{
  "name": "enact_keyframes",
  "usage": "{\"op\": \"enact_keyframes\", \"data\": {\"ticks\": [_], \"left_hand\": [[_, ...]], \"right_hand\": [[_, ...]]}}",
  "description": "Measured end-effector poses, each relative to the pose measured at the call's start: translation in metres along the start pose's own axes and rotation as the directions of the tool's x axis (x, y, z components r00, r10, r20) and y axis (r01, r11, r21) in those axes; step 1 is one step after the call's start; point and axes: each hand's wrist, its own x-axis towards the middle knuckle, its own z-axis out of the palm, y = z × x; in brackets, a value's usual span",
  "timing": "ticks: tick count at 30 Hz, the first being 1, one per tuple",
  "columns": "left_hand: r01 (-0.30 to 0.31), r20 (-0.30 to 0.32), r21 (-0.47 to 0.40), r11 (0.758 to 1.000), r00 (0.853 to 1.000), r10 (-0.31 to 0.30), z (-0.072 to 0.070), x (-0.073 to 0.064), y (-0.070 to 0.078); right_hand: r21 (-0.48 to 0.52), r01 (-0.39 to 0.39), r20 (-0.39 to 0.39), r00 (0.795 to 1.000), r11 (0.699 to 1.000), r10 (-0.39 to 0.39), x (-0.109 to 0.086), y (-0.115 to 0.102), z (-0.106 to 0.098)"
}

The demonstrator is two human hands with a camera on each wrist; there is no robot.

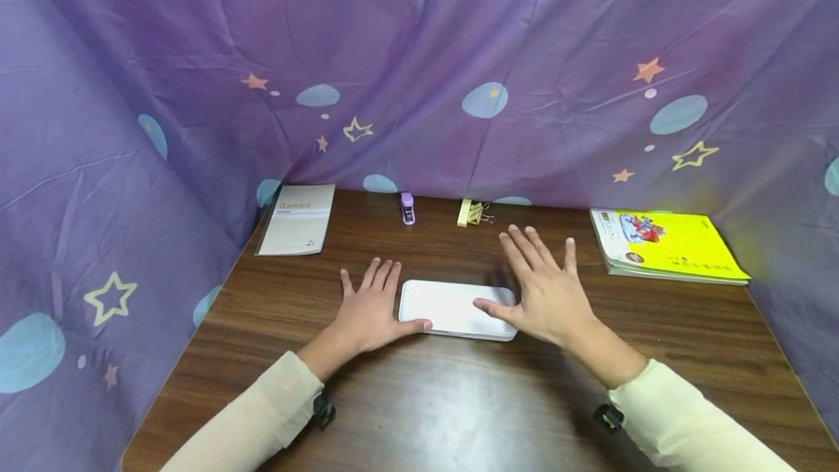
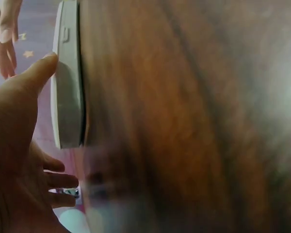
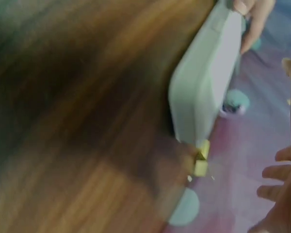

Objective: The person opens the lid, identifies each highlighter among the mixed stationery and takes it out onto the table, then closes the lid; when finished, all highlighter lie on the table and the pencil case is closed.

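Note:
A flat white case [image 1: 446, 304] with rounded corners lies lengthwise across the middle of the wooden table. In the left wrist view its side wall [image 2: 69, 107] shows a small latch-like tab. My left hand [image 1: 368, 315] is at the case's left end, fingers straight and spread, its thumb against the near edge. Over the right end hovers my right hand [image 1: 553, 301], palm down with fingers fanned out. The right wrist view shows a gap between that hand and the case [image 3: 201, 92]. Neither hand grips anything.
Along the back of the table [image 1: 262, 399] are a Gambit notebook [image 1: 298, 224] at left, a small purple stapler [image 1: 408, 208], a yellow binder clip [image 1: 473, 213] and a yellow-covered book [image 1: 682, 246] at right. A purple patterned curtain [image 1: 419, 42] encloses the back and sides.

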Motion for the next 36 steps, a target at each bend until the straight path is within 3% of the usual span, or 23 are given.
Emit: {"op": "enact_keyframes", "data": {"ticks": [4,9,14,23,36], "left_hand": [[-0.048,-0.003,-0.025,0.999,0.999,0.048,0.009,-0.003,0.005],[-0.093,-0.054,-0.033,0.995,0.994,0.091,0.012,-0.002,0.008],[-0.106,-0.078,-0.003,0.994,0.991,0.106,0.012,0.002,0.007],[-0.133,-0.072,-0.075,0.988,0.989,0.128,0.008,0.009,0.004],[-0.124,-0.050,-0.145,0.982,0.992,0.118,0.013,0.007,0.003]], "right_hand": [[0.002,0.103,0.040,0.994,0.995,-0.103,-0.001,-0.009,0.020],[-0.022,0.220,0.078,0.973,0.975,-0.218,-0.005,-0.016,0.047],[-0.013,0.277,0.088,0.957,0.961,-0.275,-0.005,-0.018,0.067],[0.005,0.290,0.047,0.956,0.957,-0.290,0.002,-0.021,0.077],[-0.081,0.361,0.082,0.931,0.929,-0.355,0.007,-0.025,0.076]]}}
